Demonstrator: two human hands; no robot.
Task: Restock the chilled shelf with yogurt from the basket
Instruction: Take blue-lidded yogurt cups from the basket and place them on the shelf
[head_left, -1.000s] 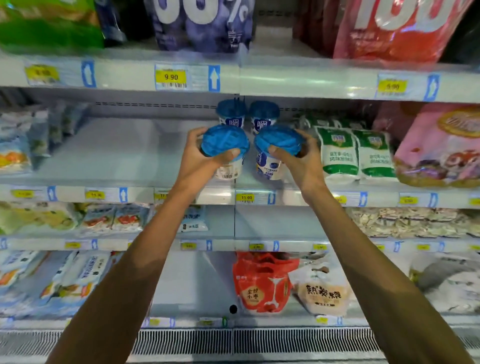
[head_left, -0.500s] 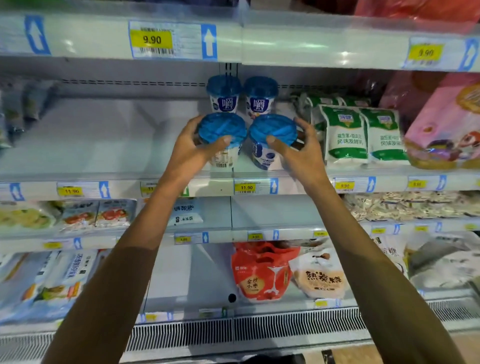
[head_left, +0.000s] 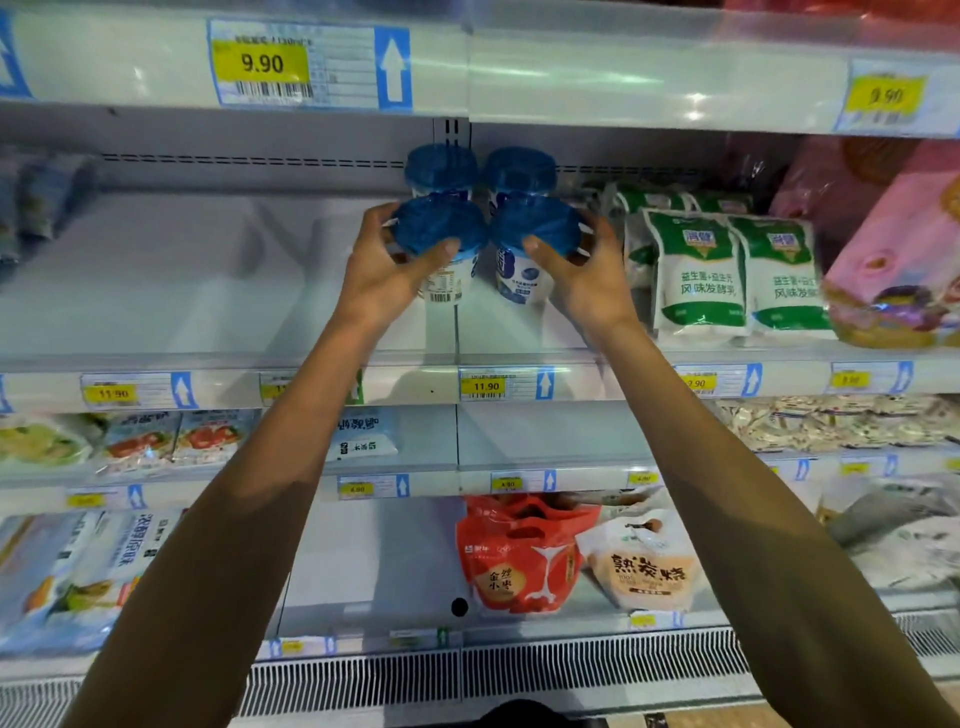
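Note:
Two white yogurt cups with blue lids are side by side over the chilled shelf (head_left: 405, 374). My left hand (head_left: 384, 270) grips the left yogurt cup (head_left: 441, 234) by its lid. My right hand (head_left: 587, 275) grips the right yogurt cup (head_left: 535, 228) the same way. Both cups are close to the shelf surface; I cannot tell if they touch it. Right behind them stand two more blue-lidded cups (head_left: 441, 169), (head_left: 519, 171). The basket is out of view.
Green-and-white pouches (head_left: 696, 275) stand just right of my right hand, and pink bags (head_left: 893, 260) further right. The shelf part (head_left: 156, 280) left of the cups is bare. Lower shelves carry packets, a red bag (head_left: 519, 561) and a beige bag (head_left: 644, 571).
Both hands have pushed the two cups deeper onto the shelf, closer to the rear pair. The camera has tilted down and moved closer.

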